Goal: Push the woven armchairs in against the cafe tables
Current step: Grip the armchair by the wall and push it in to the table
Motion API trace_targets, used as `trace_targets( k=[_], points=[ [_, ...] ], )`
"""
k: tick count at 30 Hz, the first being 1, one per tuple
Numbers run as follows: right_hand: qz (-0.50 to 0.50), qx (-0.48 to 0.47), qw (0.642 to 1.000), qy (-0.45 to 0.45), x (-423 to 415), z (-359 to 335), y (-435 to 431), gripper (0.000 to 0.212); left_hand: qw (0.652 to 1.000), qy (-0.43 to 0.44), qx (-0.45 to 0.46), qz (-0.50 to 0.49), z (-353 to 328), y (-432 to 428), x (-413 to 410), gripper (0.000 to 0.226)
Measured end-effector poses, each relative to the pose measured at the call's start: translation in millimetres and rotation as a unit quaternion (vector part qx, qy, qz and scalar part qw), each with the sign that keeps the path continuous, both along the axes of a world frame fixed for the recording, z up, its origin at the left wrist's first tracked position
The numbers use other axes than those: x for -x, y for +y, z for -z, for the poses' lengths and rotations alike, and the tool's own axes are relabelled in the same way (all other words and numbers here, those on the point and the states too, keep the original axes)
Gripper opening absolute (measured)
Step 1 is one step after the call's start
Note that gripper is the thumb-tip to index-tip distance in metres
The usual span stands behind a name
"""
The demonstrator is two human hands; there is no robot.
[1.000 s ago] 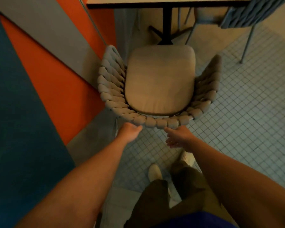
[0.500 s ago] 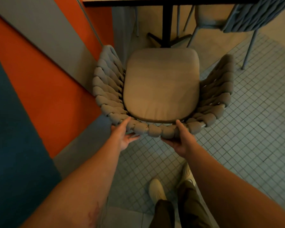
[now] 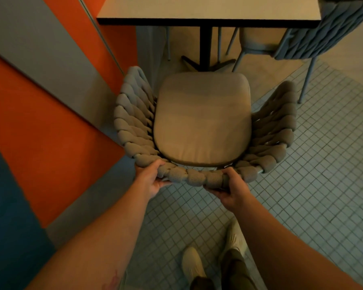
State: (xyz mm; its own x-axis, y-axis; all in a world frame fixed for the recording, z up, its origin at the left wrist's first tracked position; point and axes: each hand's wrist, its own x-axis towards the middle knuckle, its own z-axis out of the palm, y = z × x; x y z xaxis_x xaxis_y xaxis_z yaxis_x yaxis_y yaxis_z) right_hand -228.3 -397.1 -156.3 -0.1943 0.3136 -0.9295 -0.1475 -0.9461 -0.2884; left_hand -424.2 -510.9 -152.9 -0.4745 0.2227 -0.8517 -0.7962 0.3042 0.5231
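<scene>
Bare forearms [image 3: 113, 237], dark olive trousers [image 3: 237, 273], cream knit shoes [image 3: 192, 263]

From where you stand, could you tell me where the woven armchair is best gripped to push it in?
Grip the woven armchair by the top rail of its curved back, coming from behind, one hand either side of centre. Its open seat front faces the table, so a push there should drive it straight in. The left hand and right hand grip it there.

Both bare forearms reach forward and down, converging, with the left hand [image 3: 150, 178] and the right hand [image 3: 232, 190] each curled round the back rim of the woven armchair [image 3: 189, 177], thumbs on top, fingers underneath.
</scene>
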Motion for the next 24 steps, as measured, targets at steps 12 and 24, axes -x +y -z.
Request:
trace_targets(
  k=[12,24],
  points=[
    [0.003,-0.020,1.000,0.023,23,6,75,0.036,0.999,0.018,-0.039,0.022,-5,77,23,0.024],
    [-0.013,-0.009,1.000,0.021,50,2,117,0.020,0.999,0.026,-0.018,0.023,-3,114,50,0.033]
  ],
)
